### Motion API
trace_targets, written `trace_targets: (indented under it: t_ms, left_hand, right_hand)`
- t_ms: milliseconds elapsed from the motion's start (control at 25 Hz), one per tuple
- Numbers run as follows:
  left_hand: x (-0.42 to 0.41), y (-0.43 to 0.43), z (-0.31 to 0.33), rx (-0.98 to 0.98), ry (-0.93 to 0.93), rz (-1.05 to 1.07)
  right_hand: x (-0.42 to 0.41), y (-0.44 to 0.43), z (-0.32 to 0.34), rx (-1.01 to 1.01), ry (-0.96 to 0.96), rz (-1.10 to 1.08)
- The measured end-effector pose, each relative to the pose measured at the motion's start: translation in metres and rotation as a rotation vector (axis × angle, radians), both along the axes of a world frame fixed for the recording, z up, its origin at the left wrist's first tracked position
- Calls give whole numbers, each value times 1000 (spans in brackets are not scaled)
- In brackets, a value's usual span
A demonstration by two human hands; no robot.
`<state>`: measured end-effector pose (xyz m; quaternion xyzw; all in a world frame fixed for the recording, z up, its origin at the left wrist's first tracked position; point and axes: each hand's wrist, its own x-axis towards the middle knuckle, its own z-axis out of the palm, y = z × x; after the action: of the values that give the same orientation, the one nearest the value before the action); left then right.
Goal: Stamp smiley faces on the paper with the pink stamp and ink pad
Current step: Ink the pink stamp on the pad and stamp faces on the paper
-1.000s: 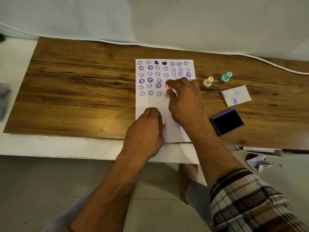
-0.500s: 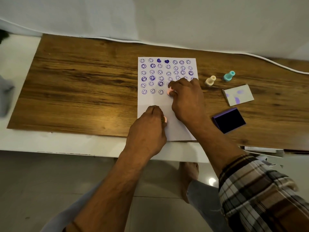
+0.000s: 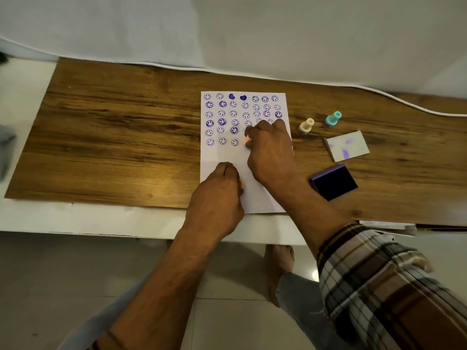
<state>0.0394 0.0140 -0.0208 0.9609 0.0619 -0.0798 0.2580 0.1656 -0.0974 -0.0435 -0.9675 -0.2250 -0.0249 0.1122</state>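
A small pink plastic stamp (image 3: 247, 141) is clamped in the right hand's (image 3: 271, 152) grip on smiley-printed white paper (image 3: 222, 157); the fisted left hand (image 3: 217, 198) pins the sheet, open purple ink pad (image 3: 334, 182) lying right on the bench (image 3: 113, 137).

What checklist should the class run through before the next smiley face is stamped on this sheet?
1. Pink stamp gripped in right hand: ok.
2. Paper held down by left hand: ok.
3. Blank space left below the last row: ok.
4. Ink pad open, within reach to the right: ok.
5. Stamp face carries enough ink: cannot tell, it is hidden.
6. Cream stamp and teal stamp clear of the paper: ok.
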Motion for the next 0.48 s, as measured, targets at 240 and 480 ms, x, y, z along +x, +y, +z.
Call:
trace_targets:
  t_ms: [240, 480]
  left_hand:
    - [2, 4, -2, -4, -29, -2]
    - [12, 12, 5, -532, -132, 364]
  right_hand:
    - [8, -8, 8, -29, 54, 119]
    - [-44, -53, 42, 997, 310, -630]
